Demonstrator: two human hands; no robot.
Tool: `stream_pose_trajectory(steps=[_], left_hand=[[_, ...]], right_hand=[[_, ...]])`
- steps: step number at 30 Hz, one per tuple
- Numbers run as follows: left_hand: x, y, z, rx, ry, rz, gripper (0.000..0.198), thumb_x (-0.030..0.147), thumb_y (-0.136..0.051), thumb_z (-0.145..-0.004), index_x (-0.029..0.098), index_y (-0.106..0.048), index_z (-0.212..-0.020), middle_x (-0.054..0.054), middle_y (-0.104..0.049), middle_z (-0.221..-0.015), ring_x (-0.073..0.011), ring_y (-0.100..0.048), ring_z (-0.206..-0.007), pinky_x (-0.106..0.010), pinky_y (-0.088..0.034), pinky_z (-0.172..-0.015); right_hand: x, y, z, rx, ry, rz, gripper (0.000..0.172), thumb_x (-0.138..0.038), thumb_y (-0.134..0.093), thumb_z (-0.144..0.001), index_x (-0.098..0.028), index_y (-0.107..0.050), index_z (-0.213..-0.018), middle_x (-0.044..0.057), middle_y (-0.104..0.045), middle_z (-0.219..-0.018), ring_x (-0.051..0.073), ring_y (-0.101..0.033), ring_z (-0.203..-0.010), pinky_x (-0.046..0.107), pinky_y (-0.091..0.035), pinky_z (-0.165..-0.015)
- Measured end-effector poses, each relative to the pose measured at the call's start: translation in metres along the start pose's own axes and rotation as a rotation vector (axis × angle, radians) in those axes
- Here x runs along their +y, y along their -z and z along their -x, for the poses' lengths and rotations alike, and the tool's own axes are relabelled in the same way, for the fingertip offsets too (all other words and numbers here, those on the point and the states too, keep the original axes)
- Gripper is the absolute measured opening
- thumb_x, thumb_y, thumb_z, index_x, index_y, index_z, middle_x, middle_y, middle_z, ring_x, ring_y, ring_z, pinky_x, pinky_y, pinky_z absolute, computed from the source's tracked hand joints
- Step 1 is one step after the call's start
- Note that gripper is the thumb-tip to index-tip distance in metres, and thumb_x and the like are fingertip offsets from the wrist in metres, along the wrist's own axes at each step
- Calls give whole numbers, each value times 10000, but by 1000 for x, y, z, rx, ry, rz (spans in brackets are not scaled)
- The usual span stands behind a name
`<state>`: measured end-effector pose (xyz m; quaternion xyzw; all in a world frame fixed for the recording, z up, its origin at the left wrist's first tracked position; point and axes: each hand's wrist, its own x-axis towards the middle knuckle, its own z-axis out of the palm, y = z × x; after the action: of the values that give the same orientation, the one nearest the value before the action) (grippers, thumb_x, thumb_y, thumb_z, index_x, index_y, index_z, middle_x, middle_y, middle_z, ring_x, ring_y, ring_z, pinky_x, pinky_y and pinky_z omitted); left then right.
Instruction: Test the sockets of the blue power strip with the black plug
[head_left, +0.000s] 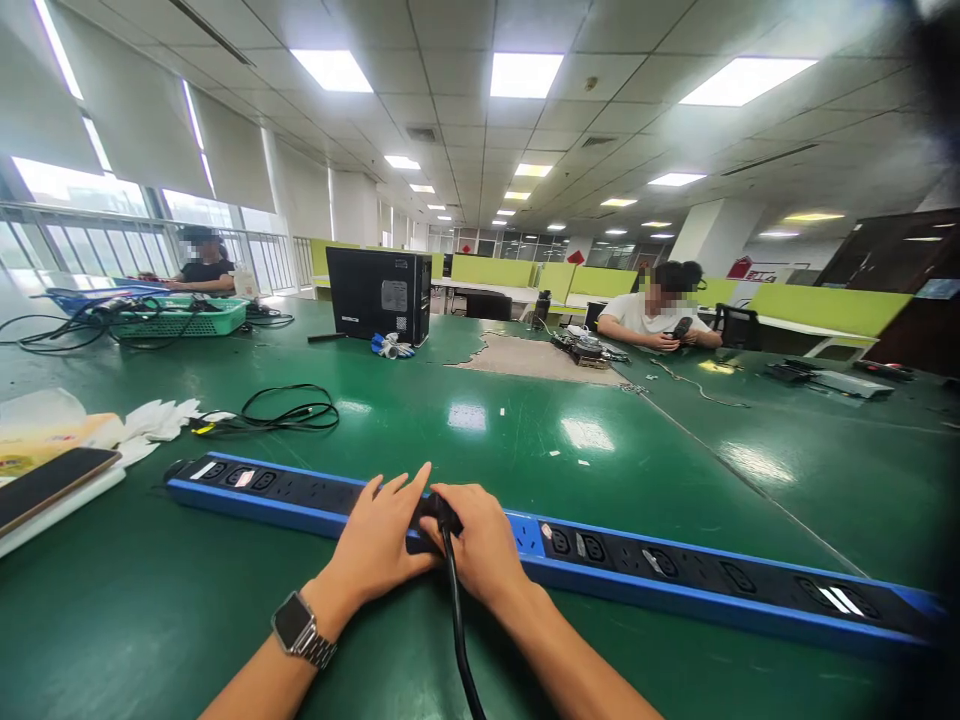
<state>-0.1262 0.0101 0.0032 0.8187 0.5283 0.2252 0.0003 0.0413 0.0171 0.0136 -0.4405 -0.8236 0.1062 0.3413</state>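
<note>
A long blue-and-black power strip [622, 560] with rows of sockets lies across the green table in front of me. My right hand [480, 535] is closed around a black power plug [444, 512] at the middle of the strip. From the plug a thick black cable [459, 620] runs down toward me. My left hand [386, 535], with a watch on the wrist, rests over the strip just left of the plug, fingers stretched out and apart. Whether the plug's pins sit in a socket is hidden by my fingers.
A black computer case [379, 295] stands at the back beside blue-white gloves [392, 346]. A coiled black cable [289, 408], a phone [52, 485] and tissues [161, 420] lie left. Green basket [184, 318] holds cables. Two people sit across; one handles a dark object.
</note>
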Motion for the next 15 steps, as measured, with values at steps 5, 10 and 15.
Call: stream_pose_trajectory(steps=[5, 10, 15], left_hand=[[-3, -3, 1, -11, 20, -73, 965, 439, -727, -727, 197, -214, -1508, -143, -577, -1350, -317, -493, -1278, -520, -300, -1100], [-3, -3, 0, 9, 15, -44, 964, 457, -753, -716, 220, -243, -1498, -118, -614, -1305, -304, -530, -1235, -513, -298, -1098], [-2, -4, -1, 19, 12, -33, 940, 446, -760, -713, 236, -270, -1487, -108, -625, -1290, -293, -549, -1209, -507, -294, -1100]], right_hand=[[18, 14, 6, 331, -18, -26, 283, -295, -539, -909, -170, -641, -1141, 96, -716, -1066, 208, -655, -968, 359, -520, -873], [56, 66, 37, 324, -64, 73, 305, -366, -566, -888, -184, -679, -1104, 88, -736, -1036, 221, -693, -922, 363, -550, -847], [70, 70, 58, 211, -99, 92, 327, -383, -561, -888, -177, -684, -1110, 95, -742, -1034, 228, -707, -901, 368, -568, -818]])
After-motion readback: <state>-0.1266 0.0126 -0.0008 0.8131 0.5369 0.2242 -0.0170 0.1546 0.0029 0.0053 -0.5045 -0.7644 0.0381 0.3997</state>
